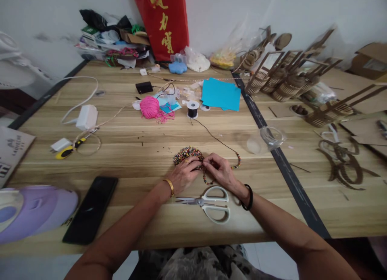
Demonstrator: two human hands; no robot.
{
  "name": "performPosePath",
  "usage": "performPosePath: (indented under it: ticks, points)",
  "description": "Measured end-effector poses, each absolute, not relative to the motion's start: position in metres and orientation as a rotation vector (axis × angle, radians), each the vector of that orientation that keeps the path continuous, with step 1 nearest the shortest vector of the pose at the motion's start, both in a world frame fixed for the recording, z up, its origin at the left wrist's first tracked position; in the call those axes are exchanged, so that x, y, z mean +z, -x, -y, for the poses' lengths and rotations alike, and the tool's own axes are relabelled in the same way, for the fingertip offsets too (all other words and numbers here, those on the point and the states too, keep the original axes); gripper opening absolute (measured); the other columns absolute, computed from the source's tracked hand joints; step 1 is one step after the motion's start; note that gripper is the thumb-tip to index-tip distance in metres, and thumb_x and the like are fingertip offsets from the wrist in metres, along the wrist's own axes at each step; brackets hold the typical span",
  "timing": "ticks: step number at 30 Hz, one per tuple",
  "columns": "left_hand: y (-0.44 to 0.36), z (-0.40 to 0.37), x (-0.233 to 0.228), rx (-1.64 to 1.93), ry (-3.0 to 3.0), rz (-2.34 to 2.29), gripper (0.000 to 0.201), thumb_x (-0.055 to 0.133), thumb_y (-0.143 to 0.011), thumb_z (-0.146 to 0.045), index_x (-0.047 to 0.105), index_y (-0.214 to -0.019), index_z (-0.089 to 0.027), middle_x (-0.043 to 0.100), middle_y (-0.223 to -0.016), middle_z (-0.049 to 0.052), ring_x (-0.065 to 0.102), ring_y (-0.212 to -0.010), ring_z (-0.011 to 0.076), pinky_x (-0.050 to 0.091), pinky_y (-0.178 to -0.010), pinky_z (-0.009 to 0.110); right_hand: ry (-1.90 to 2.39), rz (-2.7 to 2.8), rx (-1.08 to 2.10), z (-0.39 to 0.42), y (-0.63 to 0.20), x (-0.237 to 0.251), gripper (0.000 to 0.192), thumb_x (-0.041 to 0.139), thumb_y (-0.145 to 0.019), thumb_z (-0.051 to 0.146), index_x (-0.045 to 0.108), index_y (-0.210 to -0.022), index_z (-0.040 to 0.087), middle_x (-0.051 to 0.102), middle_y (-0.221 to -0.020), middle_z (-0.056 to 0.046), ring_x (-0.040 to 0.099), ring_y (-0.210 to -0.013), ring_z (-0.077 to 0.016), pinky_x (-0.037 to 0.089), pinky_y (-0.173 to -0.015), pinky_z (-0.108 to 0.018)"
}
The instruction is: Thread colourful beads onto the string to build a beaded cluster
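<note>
At the far left edge, about nine o'clock, a lilac rounded object (36, 211) lies blurred, and just to its right a black phone (90, 209) rests flat on the wooden desk (136, 151). Up at ten o'clock sit a white charger block (87, 117) with its cable and a yellow-handled tool (68, 150).

Near the middle, the left hand (183, 176) — a gold bangle on its wrist — rests on the desk with its fingers curled against a heap of multicoloured beads (187, 154); its grip is narrow, pinched at the beaded cord (208, 179) where the two hands meet. The right hand (220, 172), a black band at the wrist, touches the left at the fingertips and pinches the same cord, whose beaded stretch curves out to three o'clock of the hand and runs up to a black thread spool (192, 108) at twelve o'clock. White-handled scissors (208, 203) lie shut at six o'clock, just beneath both wrists.

A pink yarn ball (150, 107) sits left of the spool — teal paper sheets (220, 94) to its right. Further right lie a clear plastic cup (267, 138) on its side and wooden cut-out frames (287, 80).
</note>
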State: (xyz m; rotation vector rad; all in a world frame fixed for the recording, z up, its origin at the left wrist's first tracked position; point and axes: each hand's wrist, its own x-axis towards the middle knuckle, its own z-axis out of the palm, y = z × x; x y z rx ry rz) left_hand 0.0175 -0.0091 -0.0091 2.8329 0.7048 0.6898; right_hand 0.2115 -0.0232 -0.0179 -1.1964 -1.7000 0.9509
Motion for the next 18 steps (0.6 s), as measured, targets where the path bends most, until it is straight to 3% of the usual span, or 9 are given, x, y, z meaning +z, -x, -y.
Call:
performPosePath:
  ticks: [13, 18]
  points:
    - [-0.0179, 0.0102, -0.0104, 0.752, -2.724, -0.734, 0.021, 0.047, -0.089, -0.015, 0.066, -0.082, -0.013, 0.061, -0.101, 0.010, 0.047, -0.114, 0.0221, 0.048, -0.094, 0.038, 1.196, 1.704, 0.957, 0.0228, -0.2115, -0.0222, 0.018, 0.056, -0.086, 0.034, 0.059, -0.082, 0.017, 0.059, -0.070, -0.001, 0.051, -0.060, -0.0122, 0.040, -0.053, -0.023]
    - [-0.0170, 0.0060, -0.0116, 0.955, -2.516, -0.761, 0.013, 0.056, -0.086, -0.017, 0.067, -0.080, -0.014, 0.065, -0.089, 0.008, 0.056, -0.096, 0.0184, 0.048, -0.087, 0.037, 1.205, 1.701, 0.958, 0.0233, -0.2114, -0.0212, 0.019, 0.056, -0.086, 0.036, 0.060, -0.081, 0.017, 0.059, -0.070, -0.001, 0.051, -0.059, -0.0117, 0.039, -0.052, -0.022]
